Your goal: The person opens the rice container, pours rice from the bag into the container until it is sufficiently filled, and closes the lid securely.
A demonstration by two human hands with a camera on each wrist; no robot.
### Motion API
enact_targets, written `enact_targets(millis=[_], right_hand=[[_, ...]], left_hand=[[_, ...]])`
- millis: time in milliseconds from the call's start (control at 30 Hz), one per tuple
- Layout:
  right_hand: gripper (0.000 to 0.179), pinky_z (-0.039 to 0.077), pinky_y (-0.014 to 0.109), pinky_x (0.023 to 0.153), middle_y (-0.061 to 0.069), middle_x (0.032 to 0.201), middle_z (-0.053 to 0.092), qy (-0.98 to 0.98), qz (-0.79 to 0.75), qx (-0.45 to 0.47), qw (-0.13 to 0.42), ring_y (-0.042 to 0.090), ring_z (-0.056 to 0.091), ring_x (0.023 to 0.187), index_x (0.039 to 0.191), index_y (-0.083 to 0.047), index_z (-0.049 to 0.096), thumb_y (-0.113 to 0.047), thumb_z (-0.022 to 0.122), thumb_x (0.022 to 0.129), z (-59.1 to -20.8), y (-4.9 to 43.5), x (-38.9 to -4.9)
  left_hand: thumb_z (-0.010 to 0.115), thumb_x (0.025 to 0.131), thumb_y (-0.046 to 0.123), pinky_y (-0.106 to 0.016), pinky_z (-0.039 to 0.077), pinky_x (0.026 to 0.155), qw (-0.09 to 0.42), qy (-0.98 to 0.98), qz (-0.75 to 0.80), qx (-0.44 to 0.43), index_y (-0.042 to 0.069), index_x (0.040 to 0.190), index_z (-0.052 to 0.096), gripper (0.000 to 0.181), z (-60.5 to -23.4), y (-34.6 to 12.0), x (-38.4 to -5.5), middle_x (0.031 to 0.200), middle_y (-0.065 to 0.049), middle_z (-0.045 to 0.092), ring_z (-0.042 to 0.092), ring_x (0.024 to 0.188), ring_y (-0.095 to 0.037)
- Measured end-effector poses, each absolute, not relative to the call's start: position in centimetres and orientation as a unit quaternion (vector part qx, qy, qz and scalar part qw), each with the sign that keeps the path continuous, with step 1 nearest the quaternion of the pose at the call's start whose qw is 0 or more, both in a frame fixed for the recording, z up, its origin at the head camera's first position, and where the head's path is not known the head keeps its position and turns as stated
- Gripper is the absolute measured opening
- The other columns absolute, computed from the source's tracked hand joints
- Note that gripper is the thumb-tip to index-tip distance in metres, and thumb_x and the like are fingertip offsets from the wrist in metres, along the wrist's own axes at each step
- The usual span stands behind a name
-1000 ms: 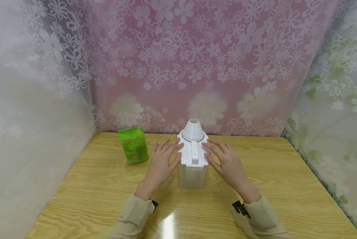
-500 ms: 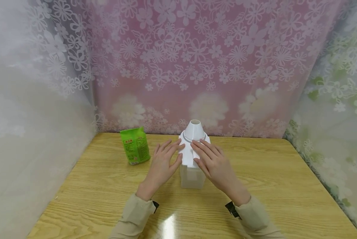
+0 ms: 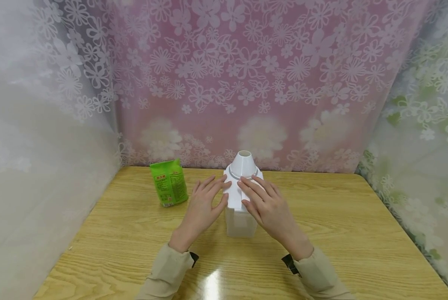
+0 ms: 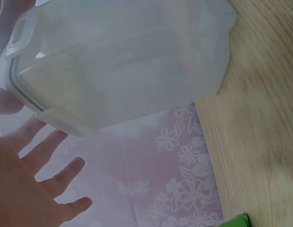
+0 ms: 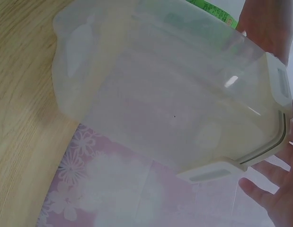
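A translucent storage container (image 3: 240,225) stands upright on the table, with a white lid (image 3: 233,196) on it. A white cone-shaped cap (image 3: 243,165) with a round top opening sits on the lid's far part. My left hand (image 3: 202,207) has its fingers spread along the lid's left edge; the left wrist view places them by a white side latch (image 4: 66,123). Fairly straight, the fingers of my right hand (image 3: 271,210) lie over the lid's top and hide its right side and most of the raised strip. Another latch (image 5: 210,171) folds down the container wall in the right wrist view.
A green printed bag (image 3: 169,183) stands on the wooden table (image 3: 344,233), left of the container. Behind the table hangs a pink flowered curtain (image 3: 208,83), and pale curtains enclose both sides.
My right hand has moved left from the lid's right edge onto its top, covering part of the raised strip. The left hand and the container keep about the same place.
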State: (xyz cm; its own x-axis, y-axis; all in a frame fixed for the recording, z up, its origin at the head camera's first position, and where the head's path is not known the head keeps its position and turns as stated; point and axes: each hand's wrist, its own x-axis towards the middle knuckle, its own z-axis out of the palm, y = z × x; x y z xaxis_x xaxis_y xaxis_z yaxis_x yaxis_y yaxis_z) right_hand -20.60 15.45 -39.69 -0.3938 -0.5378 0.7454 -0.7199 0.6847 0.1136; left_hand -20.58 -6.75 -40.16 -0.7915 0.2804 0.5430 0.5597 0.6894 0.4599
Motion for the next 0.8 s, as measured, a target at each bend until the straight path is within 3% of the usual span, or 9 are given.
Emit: enact_targets(millis=[267,800], right_hand=[[0.055,0.046,0.052,0.103,0.011,0.140,0.062,-0.821,0.101,0.382,0.413,0.031,0.058,0.128,0.138,-0.004,0.061,-0.041,0.029,0.112,-39.84,15.28,-20.56],[0.054,0.047,0.052,0.103,0.010,0.142,0.060,-0.834,0.111,0.375,0.389,0.029,0.057,0.130,0.141,-0.005,0.059,-0.040,0.031,0.112,-39.89,15.33,-20.36]], left_hand=[[0.058,0.103,0.027,-0.069,0.025,0.115,0.216,-0.888,-0.329,-0.238,0.016,0.133,0.067,0.032,-40.16,-6.80,-20.46,0.149,-0.003,0.055,0.046,0.140,-0.036],[0.054,0.106,0.028,-0.069,0.027,0.114,0.207,-0.884,-0.339,-0.248,0.015,0.136,0.064,0.034,-40.25,-6.84,-20.41,0.151,-0.006,0.052,0.046,0.140,-0.037]])
